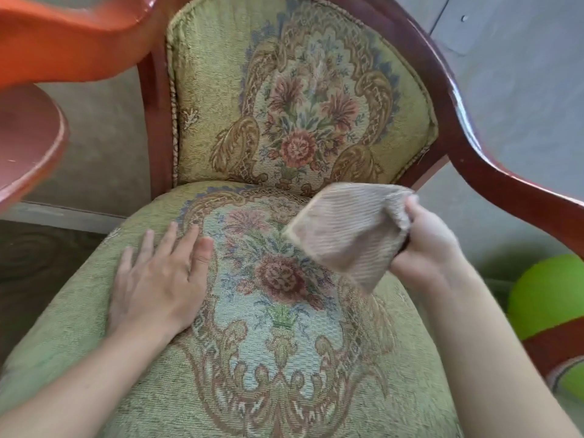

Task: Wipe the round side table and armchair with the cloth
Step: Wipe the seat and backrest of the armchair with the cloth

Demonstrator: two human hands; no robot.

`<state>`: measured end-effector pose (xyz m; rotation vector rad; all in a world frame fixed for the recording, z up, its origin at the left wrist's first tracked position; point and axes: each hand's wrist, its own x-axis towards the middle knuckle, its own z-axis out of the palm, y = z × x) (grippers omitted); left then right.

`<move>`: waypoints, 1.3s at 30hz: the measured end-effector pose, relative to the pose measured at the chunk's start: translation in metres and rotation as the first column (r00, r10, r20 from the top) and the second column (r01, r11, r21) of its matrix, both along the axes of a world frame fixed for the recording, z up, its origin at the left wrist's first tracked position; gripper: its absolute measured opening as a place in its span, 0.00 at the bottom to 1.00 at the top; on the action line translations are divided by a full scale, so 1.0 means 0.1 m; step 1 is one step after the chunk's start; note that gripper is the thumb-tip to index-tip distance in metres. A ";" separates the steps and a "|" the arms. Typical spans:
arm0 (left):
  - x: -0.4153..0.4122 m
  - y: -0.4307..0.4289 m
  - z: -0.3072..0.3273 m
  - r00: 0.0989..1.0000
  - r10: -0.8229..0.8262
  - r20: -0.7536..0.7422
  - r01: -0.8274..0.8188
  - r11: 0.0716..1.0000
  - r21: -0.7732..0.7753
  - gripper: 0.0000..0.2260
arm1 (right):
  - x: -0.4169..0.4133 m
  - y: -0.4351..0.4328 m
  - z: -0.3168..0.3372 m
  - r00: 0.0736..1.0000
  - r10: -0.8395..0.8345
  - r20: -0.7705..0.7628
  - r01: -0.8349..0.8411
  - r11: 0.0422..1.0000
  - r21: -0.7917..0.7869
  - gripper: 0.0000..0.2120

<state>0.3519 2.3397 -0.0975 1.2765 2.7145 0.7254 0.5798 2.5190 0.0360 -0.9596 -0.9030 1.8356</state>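
Note:
The armchair (221, 99) fills the view, with green floral upholstery and a dark red wooden frame. My left hand (158, 279) lies flat and spread on the left part of the seat cushion. My right hand (426, 245) grips a beige ribbed cloth (347, 229) by one edge, and the cloth hangs just above the right side of the seat, blurred. The round side table (28, 147), reddish-brown, shows at the left edge beside the chair.
The chair's right armrest (505, 172) curves past my right hand. Its left armrest (63, 36) crosses the upper left corner, above the table. A green ball (550, 295) lies on the grey floor to the right, below the armrest.

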 end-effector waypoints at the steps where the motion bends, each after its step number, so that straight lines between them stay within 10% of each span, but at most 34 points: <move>1: 0.00 0.00 0.00 1.000 0.001 -0.001 -0.001 1.000 0.000 0.40 | 0.03 0.10 0.05 0.992 -0.111 0.051 0.108 0.992 0.071 0.23; 3: -0.01 0.00 -0.01 1.000 0.005 0.000 -0.005 1.000 0.007 0.40 | 0.02 0.24 0.08 0.893 -0.310 0.327 0.201 0.923 0.327 0.25; 5: -0.01 0.00 -0.02 1.000 0.005 -0.005 -0.005 1.000 0.010 0.40 | -0.08 0.34 -0.03 0.607 -0.449 0.656 -0.033 0.810 0.585 0.27; 10: -0.02 0.01 -0.03 1.000 0.007 -0.003 -0.007 0.999 0.036 0.40 | -0.57 0.26 -0.79 0.207 -0.237 0.949 -0.620 0.718 0.315 0.21; 13: -0.03 0.03 -0.06 1.000 0.013 -0.008 -0.013 0.999 0.031 0.40 | -0.78 0.16 -0.97 0.047 -0.255 0.966 -0.678 0.702 0.219 0.23; 26: -0.17 0.28 0.02 0.997 0.018 0.073 -0.017 1.000 -0.015 0.46 | -0.62 -0.78 -0.97 0.133 -0.255 0.958 -0.953 0.234 0.195 0.30; 33: -0.32 0.72 0.15 0.983 -0.141 0.115 0.130 0.987 0.097 0.35 | -0.55 -0.54 -0.88 0.066 -0.261 0.963 -0.971 0.206 0.122 0.30; 37: -0.48 0.94 0.11 0.983 -0.160 0.096 0.149 0.983 0.110 0.35 | -0.49 -0.28 -0.59 0.308 0.071 0.949 -0.917 0.288 0.276 0.09; 39: -0.57 1.07 0.10 0.984 -0.172 0.054 0.166 0.981 0.099 0.40 | -0.41 -0.04 -0.39 0.433 0.380 0.818 -0.872 0.407 0.272 0.13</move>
